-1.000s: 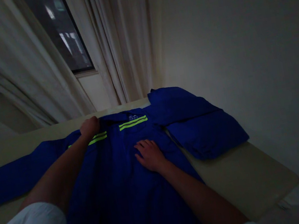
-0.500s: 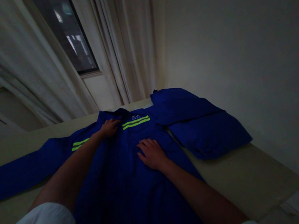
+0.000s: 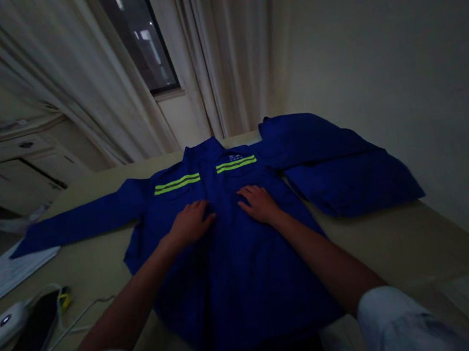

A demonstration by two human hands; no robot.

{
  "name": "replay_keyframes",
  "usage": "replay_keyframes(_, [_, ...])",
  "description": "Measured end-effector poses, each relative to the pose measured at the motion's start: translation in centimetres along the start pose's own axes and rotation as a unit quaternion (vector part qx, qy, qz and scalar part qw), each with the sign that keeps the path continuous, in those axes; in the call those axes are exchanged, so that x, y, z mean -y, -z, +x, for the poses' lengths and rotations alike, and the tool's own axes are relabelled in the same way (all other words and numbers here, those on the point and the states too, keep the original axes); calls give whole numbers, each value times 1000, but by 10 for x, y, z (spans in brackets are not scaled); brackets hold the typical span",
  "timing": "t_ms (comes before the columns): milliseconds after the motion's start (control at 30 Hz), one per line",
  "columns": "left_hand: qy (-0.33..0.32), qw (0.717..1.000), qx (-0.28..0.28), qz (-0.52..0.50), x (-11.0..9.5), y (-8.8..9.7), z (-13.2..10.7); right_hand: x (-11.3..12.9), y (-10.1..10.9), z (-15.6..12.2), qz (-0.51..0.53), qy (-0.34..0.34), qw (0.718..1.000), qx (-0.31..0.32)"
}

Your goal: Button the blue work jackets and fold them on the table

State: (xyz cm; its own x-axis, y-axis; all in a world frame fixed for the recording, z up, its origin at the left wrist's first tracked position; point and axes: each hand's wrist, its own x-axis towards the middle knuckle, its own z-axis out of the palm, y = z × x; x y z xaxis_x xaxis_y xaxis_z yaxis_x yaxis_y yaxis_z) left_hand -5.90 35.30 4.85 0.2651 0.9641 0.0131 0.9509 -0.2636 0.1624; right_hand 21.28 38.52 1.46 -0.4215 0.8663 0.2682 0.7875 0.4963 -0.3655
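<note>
Two hands rest palm down on a blue jacket [image 3: 232, 271], which lies front up on the table [image 3: 382, 241], its collar [image 3: 202, 149] toward the curtain [image 3: 237, 50] and its lower edge toward the person. The left hand [image 3: 188, 223] is flat and empty, thumb apart from the fingers, just beside the middle of the front; the right hand [image 3: 260, 202] is likewise loose and spread, on the other side of that line, gripping nothing. As far as can be judged, the laying out is well along: the front panels meet, the two yellow strips [image 3: 236, 164] run across the chest nearly in line, and the sleeve [image 3: 94, 216] on the left is stretched out sideways. Less settled are the creased, crooked left side and the lower edge. On the right, a folded blue bundle [image 3: 338, 153] lies against the shoulder; whether it hides the other sleeve or belongs to the jacket, I cannot tell. Pockets seem to sit below the strips, and nothing shows whether they hold anything. Behind, the cabinet [image 3: 17, 180] has a drawer [image 3: 3, 151] that looks closed, its contents out of sight. Papers [image 3: 9, 273], a phone [image 3: 36, 325] and a white device [image 3: 3, 329] lie at the table's left end
</note>
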Motion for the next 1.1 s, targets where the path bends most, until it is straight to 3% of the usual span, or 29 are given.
replay_keyframes(100, [15,1000,-13,-1,0,4,-98,6,9,-1,18,40,999,-16])
replay_keyframes(200, [63,995,-61,-44,18,11,-174,33,18,-6,59,158,985,22])
replay_keyframes(300, [149,974,-118,-121,44,17,-224,80,19,-19,123,298,934,154])
replay_keyframes(400, [244,946,-87,-197,66,26,-253,122,18,-34,153,354,883,267])
replay_keyframes(467, [271,938,-21,-213,74,32,-263,134,24,-42,150,350,878,289])
replay_keyframes(533, [255,947,30,-192,77,36,-269,129,36,-51,155,324,894,267])
replay_keyframes(600, [220,961,44,-163,77,38,-273,111,53,-62,174,267,923,215])
replay_keyframes(700, [163,980,57,-98,67,42,-272,77,70,-86,164,122,969,139])
replay_keyframes(800, [52,994,87,-42,42,51,-255,60,69,-110,94,40,985,138])
replay_keyframes(867, [-61,993,87,-54,16,56,-234,65,64,-120,61,48,988,134])
replay_keyframes(933, [-142,986,51,-75,-14,52,-212,81,62,-125,39,72,991,106])
replay_keyframes(1000, [-172,982,1,-80,-42,38,-198,98,64,-127,13,107,990,93])
replay_keyframes(1100, [-209,975,-42,-64,-70,5,-203,116,74,-132,-4,186,971,151])
